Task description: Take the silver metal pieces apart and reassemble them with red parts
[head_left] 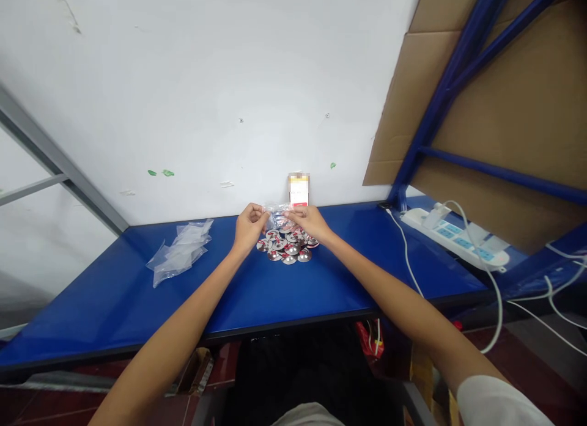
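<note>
A clear plastic bag (277, 218) is stretched between my two hands, above the far part of the blue table. My left hand (251, 226) pinches its left side between thumb and fingers. On the right side, my right hand (310, 221) grips it the same way. Whether anything lies inside the bag I cannot make out. Just below and behind the bag is a pile of round, shiny metal discs (290, 250) with red and dark markings. Part of the pile is hidden by the bag and my hands.
Several clear plastic bags (180, 255) lie on the blue table (293, 297) at left. A phone (299, 189) with a lit screen leans on the white wall (197, 96). A white power strip (454, 238) with cables sits at right, near a blue metal frame (422, 120).
</note>
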Available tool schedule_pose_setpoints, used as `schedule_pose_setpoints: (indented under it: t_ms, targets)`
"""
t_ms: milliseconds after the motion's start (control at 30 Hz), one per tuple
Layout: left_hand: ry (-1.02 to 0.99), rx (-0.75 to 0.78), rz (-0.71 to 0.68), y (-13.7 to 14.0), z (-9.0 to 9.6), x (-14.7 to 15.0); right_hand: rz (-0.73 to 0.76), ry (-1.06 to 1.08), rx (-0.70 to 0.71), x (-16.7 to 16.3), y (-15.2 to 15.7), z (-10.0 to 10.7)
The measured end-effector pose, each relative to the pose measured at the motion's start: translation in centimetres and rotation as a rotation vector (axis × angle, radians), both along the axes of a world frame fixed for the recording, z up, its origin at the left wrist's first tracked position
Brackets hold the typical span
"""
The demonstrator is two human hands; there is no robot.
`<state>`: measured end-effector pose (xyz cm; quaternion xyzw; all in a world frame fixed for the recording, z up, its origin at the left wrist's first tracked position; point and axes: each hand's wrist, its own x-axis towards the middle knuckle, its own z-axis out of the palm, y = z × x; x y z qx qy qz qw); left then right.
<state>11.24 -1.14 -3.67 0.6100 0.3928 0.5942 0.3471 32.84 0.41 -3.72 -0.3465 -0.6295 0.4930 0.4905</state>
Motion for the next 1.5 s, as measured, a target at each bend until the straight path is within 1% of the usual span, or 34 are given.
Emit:
schedule_pose_setpoints:
  t_ms: [67, 167, 233, 333, 433, 533, 600, 700, 867, 933, 967, 1067, 1100, 1133, 1233, 1333, 1400, 1500]
  targets:
    - [0.038, 0.032, 0.038, -0.2, 0.2, 0.0, 0.014, 0.013, -0.004, -0.1, -0.1, 0.1]
    - [0.132, 0.125, 0.118, -1.1, 0.8, 0.2, 0.064, 0.022, -0.014, -0.3, -0.6, 0.4]
    - [0.185, 0.173, 0.14, -1.7, 1.1, 0.5, 0.076, 0.009, -0.009, -0.5, -0.9, 0.4]
    - [0.227, 0.185, 0.114, -2.3, 1.2, 1.0, 0.065, -0.001, 0.019, -0.9, -1.1, 0.3]
    - [0.281, 0.187, 0.062, -2.5, 1.2, 1.2, 0.078, 0.036, 0.043, -1.2, -1.2, 0.1]
    - [0.363, 0.24, 0.016, -2.5, 1.3, 1.1, 0.093, 0.062, 0.046, -1.2, -1.3, 0.2]
    - [0.395, 0.283, 0.009, -2.5, 1.4, 1.0, 0.092, 0.072, 0.05, -1.2, -1.3, 0.3]
    - [0.402, 0.312, 0.042, -2.5, 1.4, 1.0, 0.072, 0.091, 0.07, -1.2, -1.1, 0.1]
    - [0.294, 0.243, 0.108, -1.9, 0.8, 0.9, -0.008, 0.105, 0.07, -1.1, -0.8, 0.1]
    - [0.303, 0.197, 0.091, -1.5, 0.5, 0.6, -0.028, 0.12, 0.061, -1.1, -0.8, 0.1]
    - [0.328, 0.164, 0.04, -1.3, 0.3, 0.5, -0.033, 0.127, 0.055, -1.1, -0.8, 0.2]
    - [0.386, 0.053, -0.17, -1.0, -0.3, 0.4, -0.032, 0.141, 0.038, -1.1, -0.7, 0.2]
    - [0.385, 0.029, -0.21, -0.9, -0.5, 0.5, -0.03, 0.139, 0.035, -1.0, -0.7, 0.2]
    - [0.373, 0.017, -0.219, -0.9, -0.7, 0.5, -0.031, 0.136, 0.034, -1.0, -0.7, 0.3]
    - [0.347, 0.029, -0.157, -0.9, -0.7, 0.6, -0.046, 0.1, 0.066, -0.8, -0.8, 0.7]
    - [0.38, 0.078, -0.075, -1.0, -0.3, 0.3, -0.067, 0.046, 0.172, -0.4, -1.0, 1.3]
    - [0.417, 0.106, -0.058, -1.0, 0.0, 0.0, -0.078, 0.022, 0.231, -0.1, -1.0, 1.7]
    - [0.412, 0.126, -0.079, -1.0, 0.3, -0.4, -0.04, 0.004, 0.213, 0.2, -1.0, 1.9]
